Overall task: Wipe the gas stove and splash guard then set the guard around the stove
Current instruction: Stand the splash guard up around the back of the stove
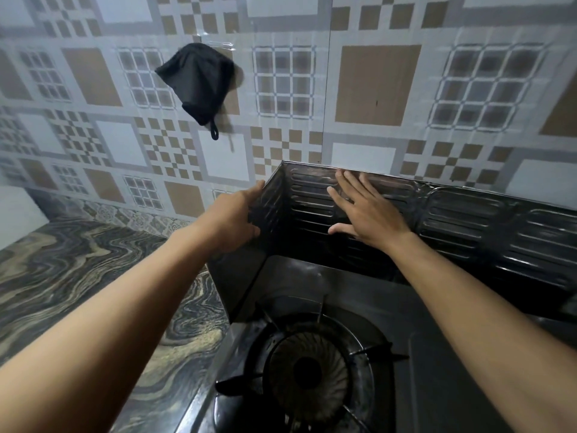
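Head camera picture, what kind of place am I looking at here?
Most likely a home kitchen: a gas stove sits on a stone-patterned counter, a metal splash guard stands at its back and left side, and a tiled wall rises behind.

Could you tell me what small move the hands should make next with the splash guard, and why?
Probably swing the side panel square to the stove's left edge: the left hand grips that panel of the splash guard, while the right hand presses flat on the back panel.
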A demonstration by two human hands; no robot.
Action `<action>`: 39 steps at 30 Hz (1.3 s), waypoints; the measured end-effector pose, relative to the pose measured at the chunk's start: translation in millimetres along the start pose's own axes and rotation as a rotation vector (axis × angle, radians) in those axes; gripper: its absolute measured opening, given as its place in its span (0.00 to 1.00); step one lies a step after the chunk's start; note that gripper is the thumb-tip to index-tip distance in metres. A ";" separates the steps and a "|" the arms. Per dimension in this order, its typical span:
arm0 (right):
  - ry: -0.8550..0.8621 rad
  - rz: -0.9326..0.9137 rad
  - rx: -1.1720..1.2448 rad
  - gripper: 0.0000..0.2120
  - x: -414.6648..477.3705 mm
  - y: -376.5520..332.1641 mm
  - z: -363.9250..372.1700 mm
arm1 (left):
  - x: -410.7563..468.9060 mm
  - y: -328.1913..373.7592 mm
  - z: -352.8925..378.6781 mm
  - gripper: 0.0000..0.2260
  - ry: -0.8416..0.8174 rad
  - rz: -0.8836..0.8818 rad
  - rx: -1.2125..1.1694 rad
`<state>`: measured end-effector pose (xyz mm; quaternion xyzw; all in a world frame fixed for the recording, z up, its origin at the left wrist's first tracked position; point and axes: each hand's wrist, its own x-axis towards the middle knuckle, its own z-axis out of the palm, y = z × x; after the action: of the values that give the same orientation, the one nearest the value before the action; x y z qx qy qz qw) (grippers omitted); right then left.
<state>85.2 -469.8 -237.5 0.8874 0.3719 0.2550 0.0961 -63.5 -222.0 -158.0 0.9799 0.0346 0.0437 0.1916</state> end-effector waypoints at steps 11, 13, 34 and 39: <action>0.039 0.060 -0.143 0.32 -29.5 12.7 -1.4 | 4.6 3.2 1.4 0.35 0.056 0.056 0.158; 0.039 0.146 -0.215 0.29 -54.2 25.0 -3.3 | 7.5 11.0 4.8 0.32 0.057 0.004 0.227; 0.035 0.180 -0.365 0.31 -142.1 106.2 18.5 | 110.8 80.4 149.1 0.33 0.014 0.598 0.835; 0.087 0.174 -0.378 0.39 -143.2 116.6 25.2 | 111.5 70.6 154.9 0.29 0.290 0.779 0.728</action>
<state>84.6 -653.1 -271.6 0.8705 0.2432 0.3655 0.2223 66.2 -335.6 -266.2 0.9072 -0.2914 0.2310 -0.1964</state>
